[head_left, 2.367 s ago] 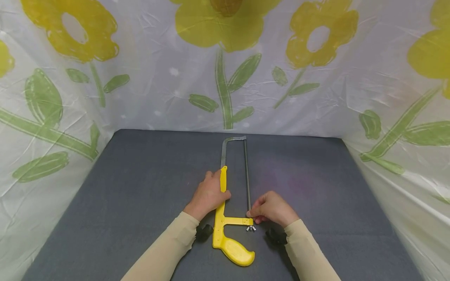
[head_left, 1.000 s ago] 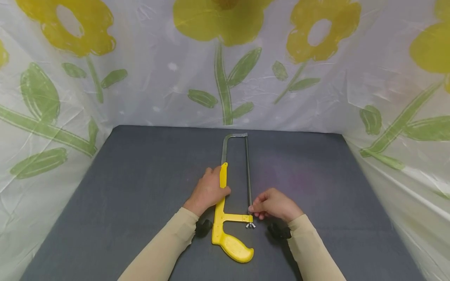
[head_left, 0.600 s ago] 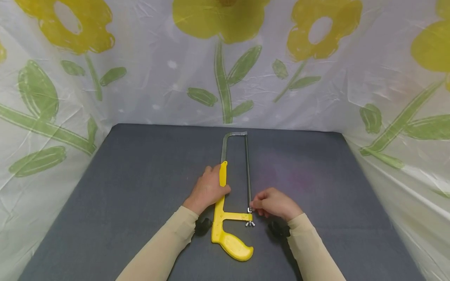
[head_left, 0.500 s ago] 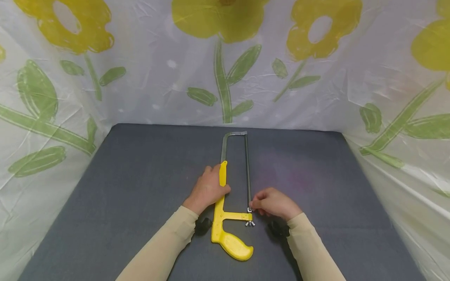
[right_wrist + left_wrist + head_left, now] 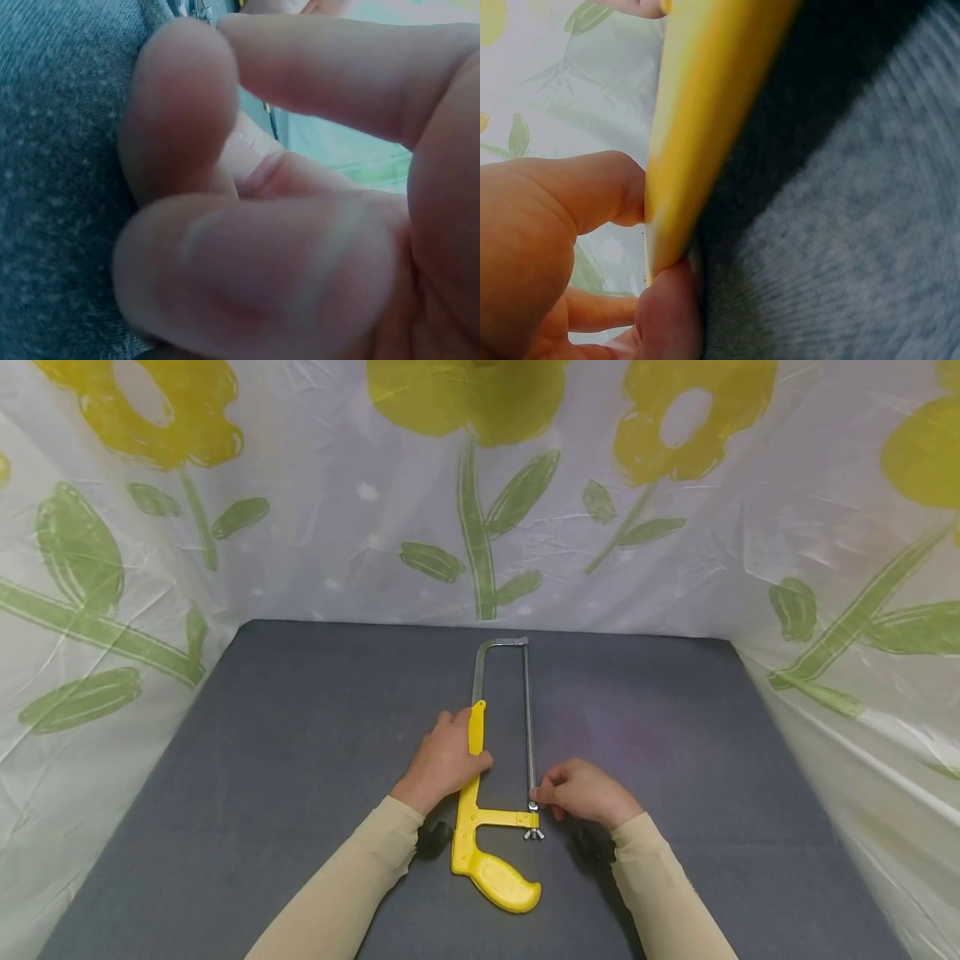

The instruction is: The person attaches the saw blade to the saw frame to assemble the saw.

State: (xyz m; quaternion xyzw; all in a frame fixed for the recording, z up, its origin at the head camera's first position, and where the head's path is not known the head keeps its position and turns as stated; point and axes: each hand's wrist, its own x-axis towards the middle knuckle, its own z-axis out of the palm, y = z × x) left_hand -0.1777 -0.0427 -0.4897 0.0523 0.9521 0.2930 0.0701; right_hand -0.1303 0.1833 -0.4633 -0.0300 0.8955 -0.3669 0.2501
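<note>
A hacksaw with a yellow frame and handle [image 5: 504,881] lies on the dark grey surface, its grey front bow [image 5: 480,668] pointing away from me. My left hand [image 5: 444,758] grips the middle of the yellow frame; in the left wrist view thumb and fingers close on both sides of the yellow bar [image 5: 705,127]. On the right side, my right hand [image 5: 585,792] pinches the hacksaw blade [image 5: 529,718] near its lower end. A silver fitting [image 5: 533,806] shows just below those fingertips, and a wing nut [image 5: 534,834] sits beyond the yellow cross arm [image 5: 502,817].
The dark grey tabletop [image 5: 322,710] carries the saw. White sheeting with yellow flowers [image 5: 330,527] hangs behind and along both sides. A dark wrist device [image 5: 435,841] is at the left cuff, another [image 5: 592,843] at the right.
My right fingertips have shifted slightly up the blade, away from the cross arm, uncovering the silver fitting. My left hand keeps its grip. The head view has tilted down slightly.
</note>
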